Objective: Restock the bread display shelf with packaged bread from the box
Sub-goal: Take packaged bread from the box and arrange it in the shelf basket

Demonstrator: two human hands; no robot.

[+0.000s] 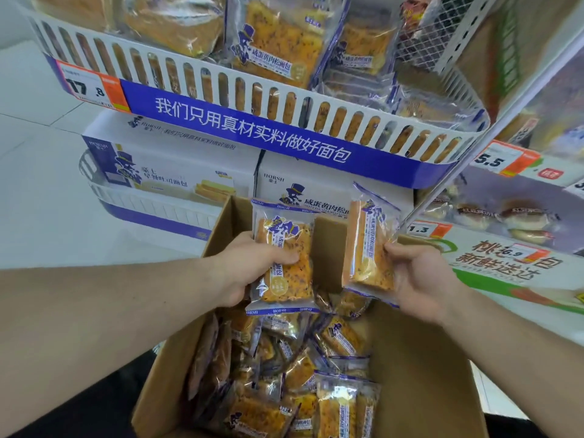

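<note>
The left hand (pixel 252 263) grips a clear plastic packet of orange, dark-speckled bread with blue print (pixel 284 263), its thumb curled across the packet's front and its fingers (pixel 245 290) behind it; the packet stands upright above the far end of the open brown cardboard box (pixel 420 368). At three o'clock from it, the right hand (pixel 420 279) pinches a second clear packet of the same bread (pixel 368 248) by its right edge, thumb on the front, the other fingers hidden behind the wrapper; this packet is turned partly edge-on and tilts slightly. The two packets are near each other but apart. Down in the box, toward six o'clock, lie many more packets of the same bread (pixel 335 343), heaped loosely at mixed angles. At twelve o'clock sits the white slotted display shelf with a blue banner of white Chinese characters (pixel 252 128), already holding packaged bread (pixel 275 42) behind its rail. An orange and white price tag reading 17.8 (pixel 91 86) is fixed at the shelf's left end. Below the shelf, white and blue printed cartons (pixel 170 172) stand on a lower tier. At two to three o'clock a neighbouring shelf (pixel 505 216) carries round buns and more price tags.
</note>
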